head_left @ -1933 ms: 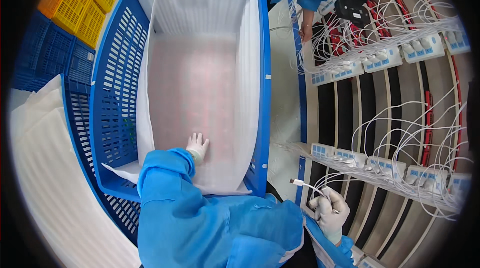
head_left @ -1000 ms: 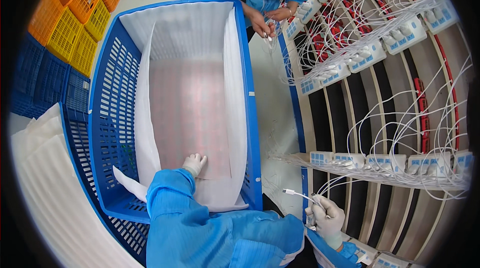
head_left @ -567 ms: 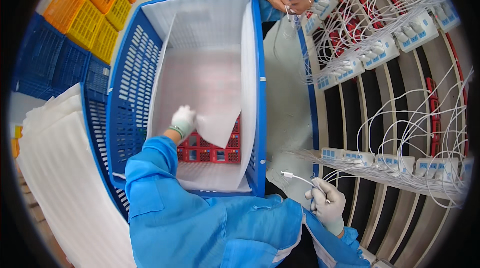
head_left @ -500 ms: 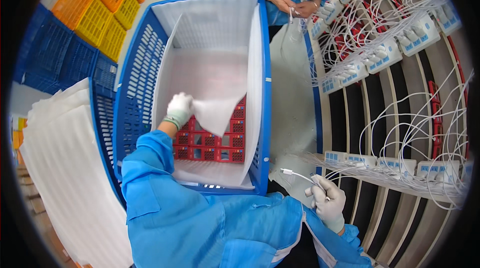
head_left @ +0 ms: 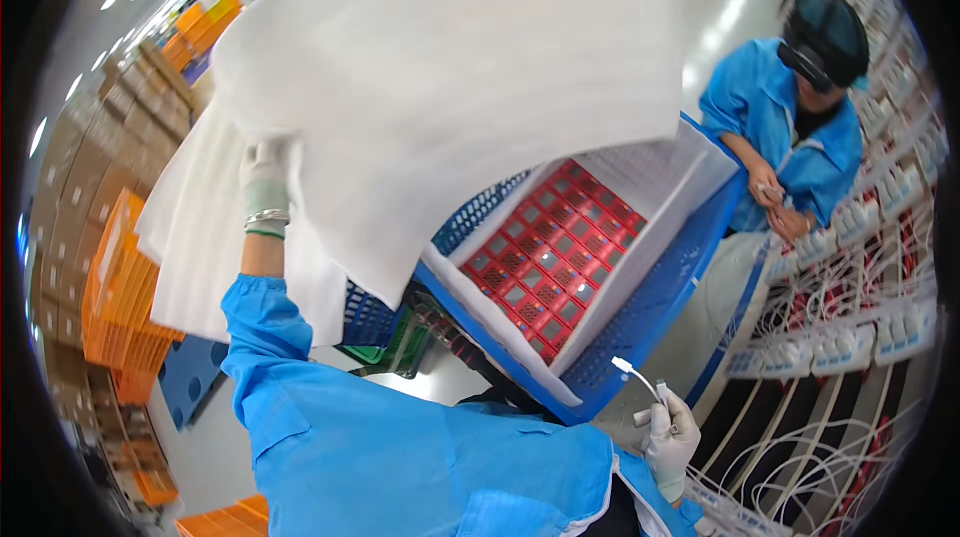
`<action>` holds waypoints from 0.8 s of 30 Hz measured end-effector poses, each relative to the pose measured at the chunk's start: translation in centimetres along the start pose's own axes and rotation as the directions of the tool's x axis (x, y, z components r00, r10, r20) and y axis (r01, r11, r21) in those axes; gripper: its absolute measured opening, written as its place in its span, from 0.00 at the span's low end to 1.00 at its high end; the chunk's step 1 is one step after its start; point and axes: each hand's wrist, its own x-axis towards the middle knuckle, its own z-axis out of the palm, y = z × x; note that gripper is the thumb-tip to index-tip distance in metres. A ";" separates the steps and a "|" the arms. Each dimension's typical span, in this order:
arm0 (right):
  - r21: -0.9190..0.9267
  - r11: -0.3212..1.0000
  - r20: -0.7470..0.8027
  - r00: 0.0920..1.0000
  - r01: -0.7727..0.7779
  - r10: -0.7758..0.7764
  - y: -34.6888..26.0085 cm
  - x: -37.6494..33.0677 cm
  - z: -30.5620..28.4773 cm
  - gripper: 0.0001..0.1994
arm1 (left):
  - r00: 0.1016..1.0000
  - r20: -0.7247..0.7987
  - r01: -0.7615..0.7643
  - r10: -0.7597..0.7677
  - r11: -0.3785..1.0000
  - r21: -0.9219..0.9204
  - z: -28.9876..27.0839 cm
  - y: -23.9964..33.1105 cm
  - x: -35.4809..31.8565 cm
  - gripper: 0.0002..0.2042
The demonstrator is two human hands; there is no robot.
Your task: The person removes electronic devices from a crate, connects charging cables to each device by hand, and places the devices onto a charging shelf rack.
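My gloved left hand (head_left: 265,177) is closed on the edge of a large white foam sheet (head_left: 460,67), which is raised and spread across the upper middle. Behind it, more white foam sheets (head_left: 190,227) hang in a stack. Under the raised sheet's lower edge stands a blue plastic crate (head_left: 655,322) lined with white foam, its bottom filled with rows of red box-shaped units (head_left: 545,257). Low on the right, my gloved right hand (head_left: 672,445) is closed around white cables (head_left: 645,377), one plug sticking out toward the crate.
Another person (head_left: 790,127) in blue stands at the far right, hands together. Racks with white power strips (head_left: 830,347) and tangled white cords line the right side. Orange crates (head_left: 120,287) and stacked cartons (head_left: 85,207) are at the left.
My left hand has pulled the foam sheet out of the crate and carried it left and up, uncovering the red units. My view has turned left. My right hand keeps the cables.
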 end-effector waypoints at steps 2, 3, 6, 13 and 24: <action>-0.026 1.000 0.069 0.998 0.012 -0.011 -0.4 0.7 0.5 0.13 | 0.965 -0.079 0.261 -0.252 0.956 0.136 -5.6 -5.8 0.8 0.15; -0.032 0.999 0.099 0.995 0.014 -0.011 -0.4 1.0 0.8 0.13 | 0.905 -0.135 0.398 -0.403 0.915 -0.061 -7.8 -8.0 0.8 0.15; -0.046 0.998 0.148 0.988 0.048 -0.040 -0.3 1.5 2.1 0.13 | 0.832 -0.267 0.423 -0.487 0.867 -0.263 -11.0 -10.6 -1.0 0.16; -0.096 0.995 0.224 0.973 -0.029 0.051 -0.8 1.3 4.2 0.14 | 0.826 -0.464 0.302 -0.319 0.947 -0.113 -15.3 -15.6 0.9 0.20; -0.015 1.000 0.239 0.971 0.008 -0.004 -0.7 0.9 5.0 0.13 | 0.834 -0.218 0.502 -0.506 0.861 -0.076 -16.3 -19.5 -0.8 0.19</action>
